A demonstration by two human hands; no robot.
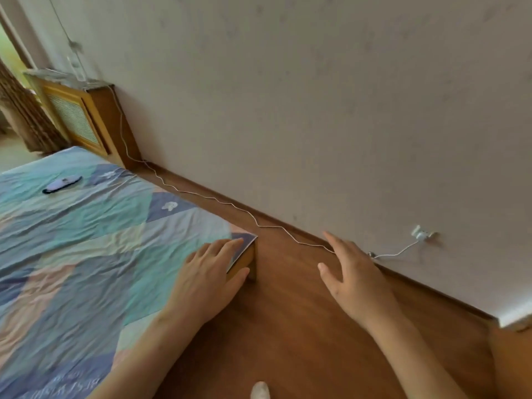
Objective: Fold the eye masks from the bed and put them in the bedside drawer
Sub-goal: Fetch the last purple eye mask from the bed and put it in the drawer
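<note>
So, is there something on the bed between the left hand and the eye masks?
No, nothing visible. Only bare, wrinkled bedsheet lies between the left hand at the bed corner and the eye masks farther up the bed.

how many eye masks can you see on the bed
1, possibly a stacked pair: the eye masks lie far up the bed, well beyond both hands. More may sit outside the view.

Home bedroom: quilted bed [86,240], wooden floor [288,312], curtain [26,116].
</note>
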